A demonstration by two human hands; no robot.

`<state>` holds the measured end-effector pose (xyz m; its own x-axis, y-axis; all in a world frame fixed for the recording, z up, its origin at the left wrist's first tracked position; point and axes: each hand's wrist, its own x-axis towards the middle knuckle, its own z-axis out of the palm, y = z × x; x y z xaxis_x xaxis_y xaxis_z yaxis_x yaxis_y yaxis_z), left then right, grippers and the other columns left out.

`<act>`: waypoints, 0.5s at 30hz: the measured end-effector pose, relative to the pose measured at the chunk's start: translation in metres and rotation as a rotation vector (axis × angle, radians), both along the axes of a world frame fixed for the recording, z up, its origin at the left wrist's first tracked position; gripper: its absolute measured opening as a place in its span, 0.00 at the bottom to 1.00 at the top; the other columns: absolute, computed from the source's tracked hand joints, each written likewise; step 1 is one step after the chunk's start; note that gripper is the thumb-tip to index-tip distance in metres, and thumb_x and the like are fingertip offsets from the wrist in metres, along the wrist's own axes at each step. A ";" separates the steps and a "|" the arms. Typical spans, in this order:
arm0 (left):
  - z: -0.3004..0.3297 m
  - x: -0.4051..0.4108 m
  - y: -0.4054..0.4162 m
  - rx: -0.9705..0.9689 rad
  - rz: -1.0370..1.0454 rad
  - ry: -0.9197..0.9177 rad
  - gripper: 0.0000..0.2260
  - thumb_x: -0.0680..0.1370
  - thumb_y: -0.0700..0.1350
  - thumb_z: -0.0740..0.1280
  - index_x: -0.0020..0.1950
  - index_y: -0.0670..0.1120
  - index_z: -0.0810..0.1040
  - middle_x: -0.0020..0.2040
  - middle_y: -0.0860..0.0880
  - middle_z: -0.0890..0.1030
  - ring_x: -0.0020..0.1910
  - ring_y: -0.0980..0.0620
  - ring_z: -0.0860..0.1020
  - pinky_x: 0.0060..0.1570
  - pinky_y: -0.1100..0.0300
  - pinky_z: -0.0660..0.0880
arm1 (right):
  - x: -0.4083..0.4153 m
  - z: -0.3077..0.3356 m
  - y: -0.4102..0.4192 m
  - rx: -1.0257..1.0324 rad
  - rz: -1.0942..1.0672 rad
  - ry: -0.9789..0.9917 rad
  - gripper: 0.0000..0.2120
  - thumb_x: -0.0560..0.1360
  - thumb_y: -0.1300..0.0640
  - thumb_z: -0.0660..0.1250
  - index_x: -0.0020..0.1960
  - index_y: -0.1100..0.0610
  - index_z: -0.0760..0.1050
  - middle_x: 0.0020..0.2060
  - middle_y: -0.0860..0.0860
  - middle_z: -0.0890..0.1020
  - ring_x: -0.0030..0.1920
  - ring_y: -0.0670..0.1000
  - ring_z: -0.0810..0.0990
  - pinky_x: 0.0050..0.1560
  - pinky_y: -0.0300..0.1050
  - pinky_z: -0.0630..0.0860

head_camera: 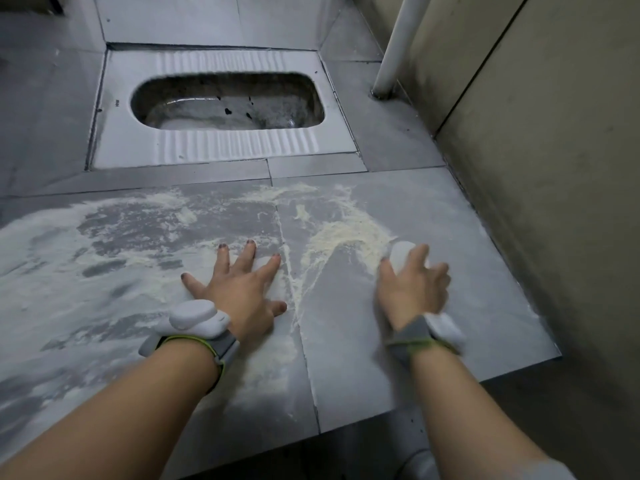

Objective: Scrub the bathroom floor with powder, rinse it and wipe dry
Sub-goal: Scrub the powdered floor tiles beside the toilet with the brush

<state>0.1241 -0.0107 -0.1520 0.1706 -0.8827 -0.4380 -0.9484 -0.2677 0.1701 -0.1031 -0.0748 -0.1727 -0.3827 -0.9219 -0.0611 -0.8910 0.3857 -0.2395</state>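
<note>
Left hand [239, 284]: flat on the grey floor tiles [433, 216], fingers straight and spread apart, palm down, holding nothing.
Right hand [412, 280]: motion-blurred, fingers curled round a white scrubber [401, 254] pressed to the floor.
Powder [346, 233]: pale yellowish streaks between and ahead of both hands, thinner whitish smears far to the left.
Wrists: each wears a white device on a grey, green-edged strap.
Squat toilet [225, 102]: set into the floor beyond the powder.
White pipe [394, 43]: upright by the right wall.

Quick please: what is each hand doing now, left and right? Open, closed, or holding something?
Left hand: open, fingers spread flat on the powdered floor.
Right hand: curled around a white scrubber.
</note>
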 end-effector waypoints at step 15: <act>0.011 0.041 0.001 -0.181 -0.023 0.010 0.32 0.75 0.66 0.59 0.75 0.65 0.47 0.79 0.56 0.48 0.78 0.49 0.45 0.70 0.33 0.52 | -0.019 0.011 -0.049 -0.015 -0.034 -0.128 0.24 0.74 0.41 0.64 0.60 0.56 0.63 0.61 0.65 0.67 0.61 0.67 0.68 0.62 0.58 0.66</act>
<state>0.1654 -0.0100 -0.1415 0.1460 -0.9509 -0.2730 -0.9520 -0.2101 0.2227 -0.1217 -0.1235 -0.1615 -0.4037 -0.9097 -0.0978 -0.8392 0.4107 -0.3564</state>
